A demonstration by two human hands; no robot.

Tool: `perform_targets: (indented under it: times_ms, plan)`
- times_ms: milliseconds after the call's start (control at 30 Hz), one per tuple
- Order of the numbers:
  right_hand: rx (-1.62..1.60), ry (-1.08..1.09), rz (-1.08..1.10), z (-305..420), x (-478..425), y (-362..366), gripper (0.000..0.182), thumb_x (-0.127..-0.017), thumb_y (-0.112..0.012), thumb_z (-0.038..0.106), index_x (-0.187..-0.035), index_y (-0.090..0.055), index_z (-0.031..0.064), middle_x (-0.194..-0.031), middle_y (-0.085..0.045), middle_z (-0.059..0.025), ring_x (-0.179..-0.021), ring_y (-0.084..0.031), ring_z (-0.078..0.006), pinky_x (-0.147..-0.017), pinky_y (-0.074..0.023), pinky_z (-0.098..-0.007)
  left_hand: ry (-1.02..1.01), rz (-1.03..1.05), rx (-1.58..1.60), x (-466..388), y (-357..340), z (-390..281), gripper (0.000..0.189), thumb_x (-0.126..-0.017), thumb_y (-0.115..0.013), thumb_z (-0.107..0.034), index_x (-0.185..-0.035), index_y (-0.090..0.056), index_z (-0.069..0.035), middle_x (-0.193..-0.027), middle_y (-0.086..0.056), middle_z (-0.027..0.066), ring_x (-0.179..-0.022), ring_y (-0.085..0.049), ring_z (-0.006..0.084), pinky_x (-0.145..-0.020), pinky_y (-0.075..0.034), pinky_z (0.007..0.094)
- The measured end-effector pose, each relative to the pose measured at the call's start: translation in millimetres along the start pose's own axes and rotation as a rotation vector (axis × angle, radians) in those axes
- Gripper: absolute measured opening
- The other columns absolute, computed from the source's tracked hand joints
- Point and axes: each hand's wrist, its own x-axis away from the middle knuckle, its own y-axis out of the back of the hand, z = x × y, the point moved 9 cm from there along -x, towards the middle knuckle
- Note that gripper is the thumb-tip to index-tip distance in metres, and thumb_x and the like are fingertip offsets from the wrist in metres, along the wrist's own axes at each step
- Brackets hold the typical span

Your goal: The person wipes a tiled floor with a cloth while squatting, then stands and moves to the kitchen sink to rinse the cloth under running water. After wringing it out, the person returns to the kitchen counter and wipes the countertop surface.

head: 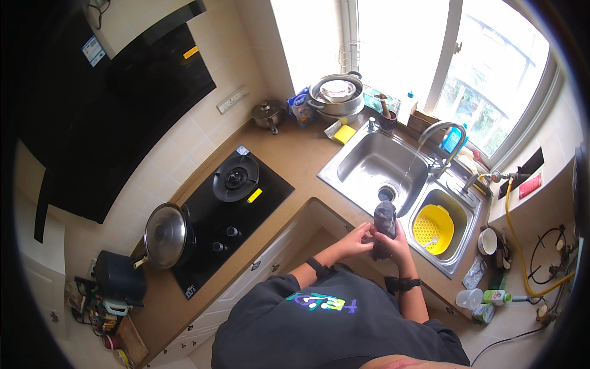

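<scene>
A bunched dark grey cloth (pixel 385 218) is held at the front rim of the steel double sink (pixel 333 171). My right hand (pixel 395 244) grips it from the right, with the thumb across its front. From the left, my left hand (pixel 358 241) pinches the lower part with bent fingers. Part of the cloth hangs below my hands, close to my shirt. Beyond it, a thin stream of water runs from the curved faucet (pixel 443 127) into the larger basin (pixel 368 159), near the drain (pixel 386 193).
A yellow plastic basket (pixel 445 221) sits in the smaller basin. Left of the sink lies a yellow sponge (pixel 344 134), with stacked steel pots (pixel 339 108) behind. A lidded wok (pixel 165 236) stands on the black gas hob (pixel 207 249). A yellow hose (pixel 510 226) runs down the right wall.
</scene>
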Motion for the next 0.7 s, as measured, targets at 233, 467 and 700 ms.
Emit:
perform_targets:
  times_ms: [233,467,700]
  plan:
    - [0.190,0.070,0.176,2,-18,-86,0.077,-0.077,-0.085,0.019,-0.140,-0.045,-0.0004,-0.123,-0.061,-0.0107,-0.113,-0.058,-0.0178,-0.099,-0.0464,-0.0333,0.111,-0.021,-0.035,55,66,1,0.039,-0.085,-0.076,-0.016,-0.116,-0.056,-0.006,-0.108,-0.061,0.0075,-0.100,-0.063,0.0180,-0.086,-0.054,0.0331]
    - [0.268,-0.058,0.387,-65,-20,-214,0.073,-0.076,-0.085,0.020,-0.137,-0.050,-0.0015,-0.121,-0.064,-0.0128,-0.112,-0.061,-0.0196,-0.099,-0.0482,-0.0344,0.281,-0.307,-0.153,169,157,40,0.035,-0.081,-0.083,-0.024,-0.103,-0.066,-0.001,-0.095,-0.073,0.0099,-0.091,-0.069,0.0177,-0.082,-0.056,0.0332]
    - [0.276,-0.242,0.731,-94,24,-331,0.060,-0.084,-0.082,0.021,-0.131,-0.054,-0.0028,-0.111,-0.067,-0.0102,-0.100,-0.063,-0.0164,-0.090,-0.0512,-0.0312,0.391,-0.648,-0.282,306,179,12,0.027,-0.080,-0.081,-0.027,-0.088,-0.075,-0.002,-0.076,-0.072,0.0067,-0.075,-0.064,0.0117,-0.070,-0.051,0.0306]
